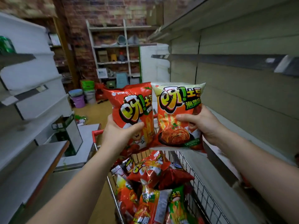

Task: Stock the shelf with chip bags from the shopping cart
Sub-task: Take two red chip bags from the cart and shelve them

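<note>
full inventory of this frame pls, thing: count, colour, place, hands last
red chip bag: one, red, held up left of centre
pale-topped chip bag: one, cream top and orange body, held up beside the red one
bags in cart: many, mostly red and orange, some green, piled loosely
shopping cart: one, metal wire with red handle, bottom centre
right shelving: grey-beige, bare boards
left shelving: white-grey
buckets: several, purple, blue, green, on far floor
left hand: grips red bag
right hand: grips pale-topped bag
</note>
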Action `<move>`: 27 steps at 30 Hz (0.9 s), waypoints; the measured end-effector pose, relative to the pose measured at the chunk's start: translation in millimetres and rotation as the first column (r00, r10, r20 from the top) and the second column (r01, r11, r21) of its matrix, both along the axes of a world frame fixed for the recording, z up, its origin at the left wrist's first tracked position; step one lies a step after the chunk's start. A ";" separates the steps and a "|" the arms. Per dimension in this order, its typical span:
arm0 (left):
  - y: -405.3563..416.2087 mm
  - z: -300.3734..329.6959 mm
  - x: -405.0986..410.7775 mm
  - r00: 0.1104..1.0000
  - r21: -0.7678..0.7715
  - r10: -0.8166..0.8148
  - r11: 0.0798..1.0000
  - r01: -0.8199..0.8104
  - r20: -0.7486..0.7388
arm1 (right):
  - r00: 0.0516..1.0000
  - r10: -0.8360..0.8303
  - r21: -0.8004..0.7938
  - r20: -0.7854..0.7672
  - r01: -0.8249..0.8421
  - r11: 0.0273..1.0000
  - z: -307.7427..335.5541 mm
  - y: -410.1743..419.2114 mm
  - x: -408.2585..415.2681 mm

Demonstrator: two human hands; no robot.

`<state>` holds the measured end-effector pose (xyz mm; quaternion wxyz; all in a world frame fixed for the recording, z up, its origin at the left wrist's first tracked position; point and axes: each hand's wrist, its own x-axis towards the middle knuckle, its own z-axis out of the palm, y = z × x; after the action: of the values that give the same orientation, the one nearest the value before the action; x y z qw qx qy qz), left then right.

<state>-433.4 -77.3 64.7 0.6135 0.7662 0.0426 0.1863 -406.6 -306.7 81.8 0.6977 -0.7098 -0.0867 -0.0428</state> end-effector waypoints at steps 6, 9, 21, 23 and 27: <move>32.2 45.8 28.2 0.982 0.054 -0.154 0.987 0.149 0.108 | 0.991 -0.120 0.035 0.056 0.118 0.992 43.1 26.0 -9.6; 41.9 67.6 34.6 0.957 0.106 -0.251 0.966 0.237 0.147 | 0.976 -0.200 0.020 0.088 0.199 0.980 61.6 34.0 -19.7; -11.7 120.3 5.2 0.794 0.133 -0.556 0.831 0.541 0.247 | 0.794 -0.571 0.002 0.208 0.584 0.812 116.0 1.7 -133.4; -27.6 124.3 -8.7 0.753 0.112 -0.608 0.791 0.602 0.252 | 0.756 -0.619 0.013 0.214 0.631 0.775 121.5 -7.0 -161.0; -64.2 136.4 -47.3 0.657 0.099 -0.703 0.700 0.708 0.271 | 0.695 -0.686 0.068 0.214 0.690 0.721 130.9 -25.4 -228.4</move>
<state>-480.7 -141.5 201.2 0.6427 0.6823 -0.3459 0.0430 -635.1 -332.1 212.7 0.6103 -0.6872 0.1065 -0.3794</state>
